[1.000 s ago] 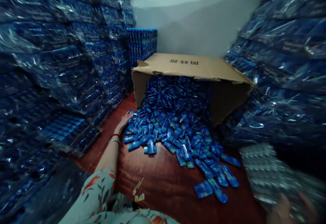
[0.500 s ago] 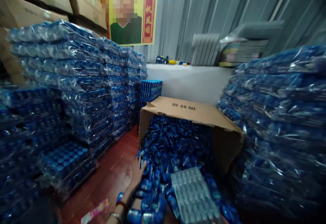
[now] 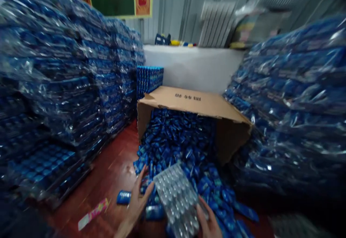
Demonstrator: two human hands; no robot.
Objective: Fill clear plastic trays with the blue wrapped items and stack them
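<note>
A clear plastic tray (image 3: 177,198) with rows of moulded hollows is held tilted over a spill of small blue cylindrical containers (image 3: 186,155). My right hand (image 3: 208,220) grips its right edge, with the fingers lying along that side. Left of the tray, my left hand (image 3: 136,198) has its thumb and fingers spread and holds nothing. Its thumb comes close to the tray's left edge; whether they touch I cannot tell. A loose blue container (image 3: 123,197) lies on the floor beside that hand.
A cardboard box (image 3: 189,101) on its side spills the containers forward. Plastic-wrapped stacks of blue packs rise on the left (image 3: 54,72) and right (image 3: 294,97). A pink and white strip (image 3: 93,214) lies on the red floor (image 3: 108,169). A white ledge (image 3: 191,65) stands behind.
The view has tilted downward and shifted. My right hand has come into view on the tray's right edge. My left hand has drawn back from the pile to beside the tray.
</note>
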